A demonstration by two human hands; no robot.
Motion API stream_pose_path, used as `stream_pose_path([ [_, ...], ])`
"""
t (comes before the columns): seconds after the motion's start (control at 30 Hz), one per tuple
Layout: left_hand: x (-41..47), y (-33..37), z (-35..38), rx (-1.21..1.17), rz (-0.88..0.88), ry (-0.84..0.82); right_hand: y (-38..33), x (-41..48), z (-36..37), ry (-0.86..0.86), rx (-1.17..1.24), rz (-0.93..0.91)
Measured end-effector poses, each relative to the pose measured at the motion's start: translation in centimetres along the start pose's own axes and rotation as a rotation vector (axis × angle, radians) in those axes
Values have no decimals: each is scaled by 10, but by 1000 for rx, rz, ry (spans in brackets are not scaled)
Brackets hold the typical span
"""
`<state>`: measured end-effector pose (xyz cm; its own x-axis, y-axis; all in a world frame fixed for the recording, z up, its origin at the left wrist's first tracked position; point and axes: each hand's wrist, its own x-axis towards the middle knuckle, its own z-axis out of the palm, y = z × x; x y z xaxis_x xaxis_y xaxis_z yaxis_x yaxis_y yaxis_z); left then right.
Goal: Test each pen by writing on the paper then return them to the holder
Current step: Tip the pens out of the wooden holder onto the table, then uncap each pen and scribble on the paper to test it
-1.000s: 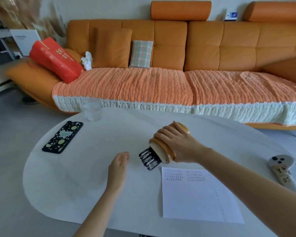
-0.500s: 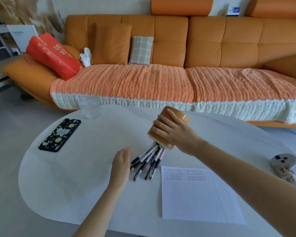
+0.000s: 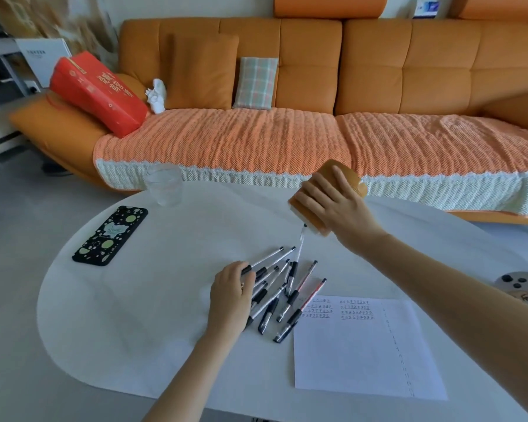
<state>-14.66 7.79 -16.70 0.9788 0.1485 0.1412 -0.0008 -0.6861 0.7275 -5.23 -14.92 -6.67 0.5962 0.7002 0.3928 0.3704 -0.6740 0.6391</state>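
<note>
My right hand grips an orange-brown pen holder, held tipped mouth-down above the white table. One pen still hangs from the holder's mouth. Several black-capped pens lie scattered on the table just below, left of a white sheet of paper with lines of small writing near its top. My left hand lies flat on the table against the left side of the pen pile, fingers relaxed and touching the nearest pens.
A phone in a black patterned case lies at the table's left. A clear glass stands at the far edge. A small grey object with dark dots sits at the right edge. An orange sofa lies beyond the table.
My right hand has lifted the holder up and away to the right, and the pens have slid out onto the table. My left hand has moved in against the pile.
</note>
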Motion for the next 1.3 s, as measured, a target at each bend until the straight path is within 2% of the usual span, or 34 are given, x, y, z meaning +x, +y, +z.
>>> stream_pose_path([
  [0.07,-2,2,2,138,46,-26,3,-2,3,-7,82,79],
  [0.13,-6,6,4,248,94,-71,4,-7,6,-6,232,235],
  [0.27,-18,24,10,357,224,-147,4,-27,12,-6,542,528],
  [0.4,-22,39,24,412,341,-189,1,-45,19,-24,987,927],
  [0.53,-21,40,41,411,391,-182,-5,-56,14,81,1331,1116],
  [0.7,-19,35,51,378,357,-124,-11,-62,5,101,1464,1127],
  [0.97,-18,39,53,395,315,-90,-21,-72,5,-137,1606,1198],
  [1.03,-19,41,54,415,317,-87,-30,-78,-5,-83,1439,1271],
  [1.07,-19,41,55,417,313,-93,-41,-84,-13,3,1303,1276],
  [1.13,-19,41,56,412,301,-101,-73,-100,-35,163,1091,1167],
  [1.17,-19,42,56,414,300,-98,-90,-109,-44,140,1037,1079],
  [1.3,-18,41,52,448,287,-82,-134,-138,-47,-285,967,742],
])
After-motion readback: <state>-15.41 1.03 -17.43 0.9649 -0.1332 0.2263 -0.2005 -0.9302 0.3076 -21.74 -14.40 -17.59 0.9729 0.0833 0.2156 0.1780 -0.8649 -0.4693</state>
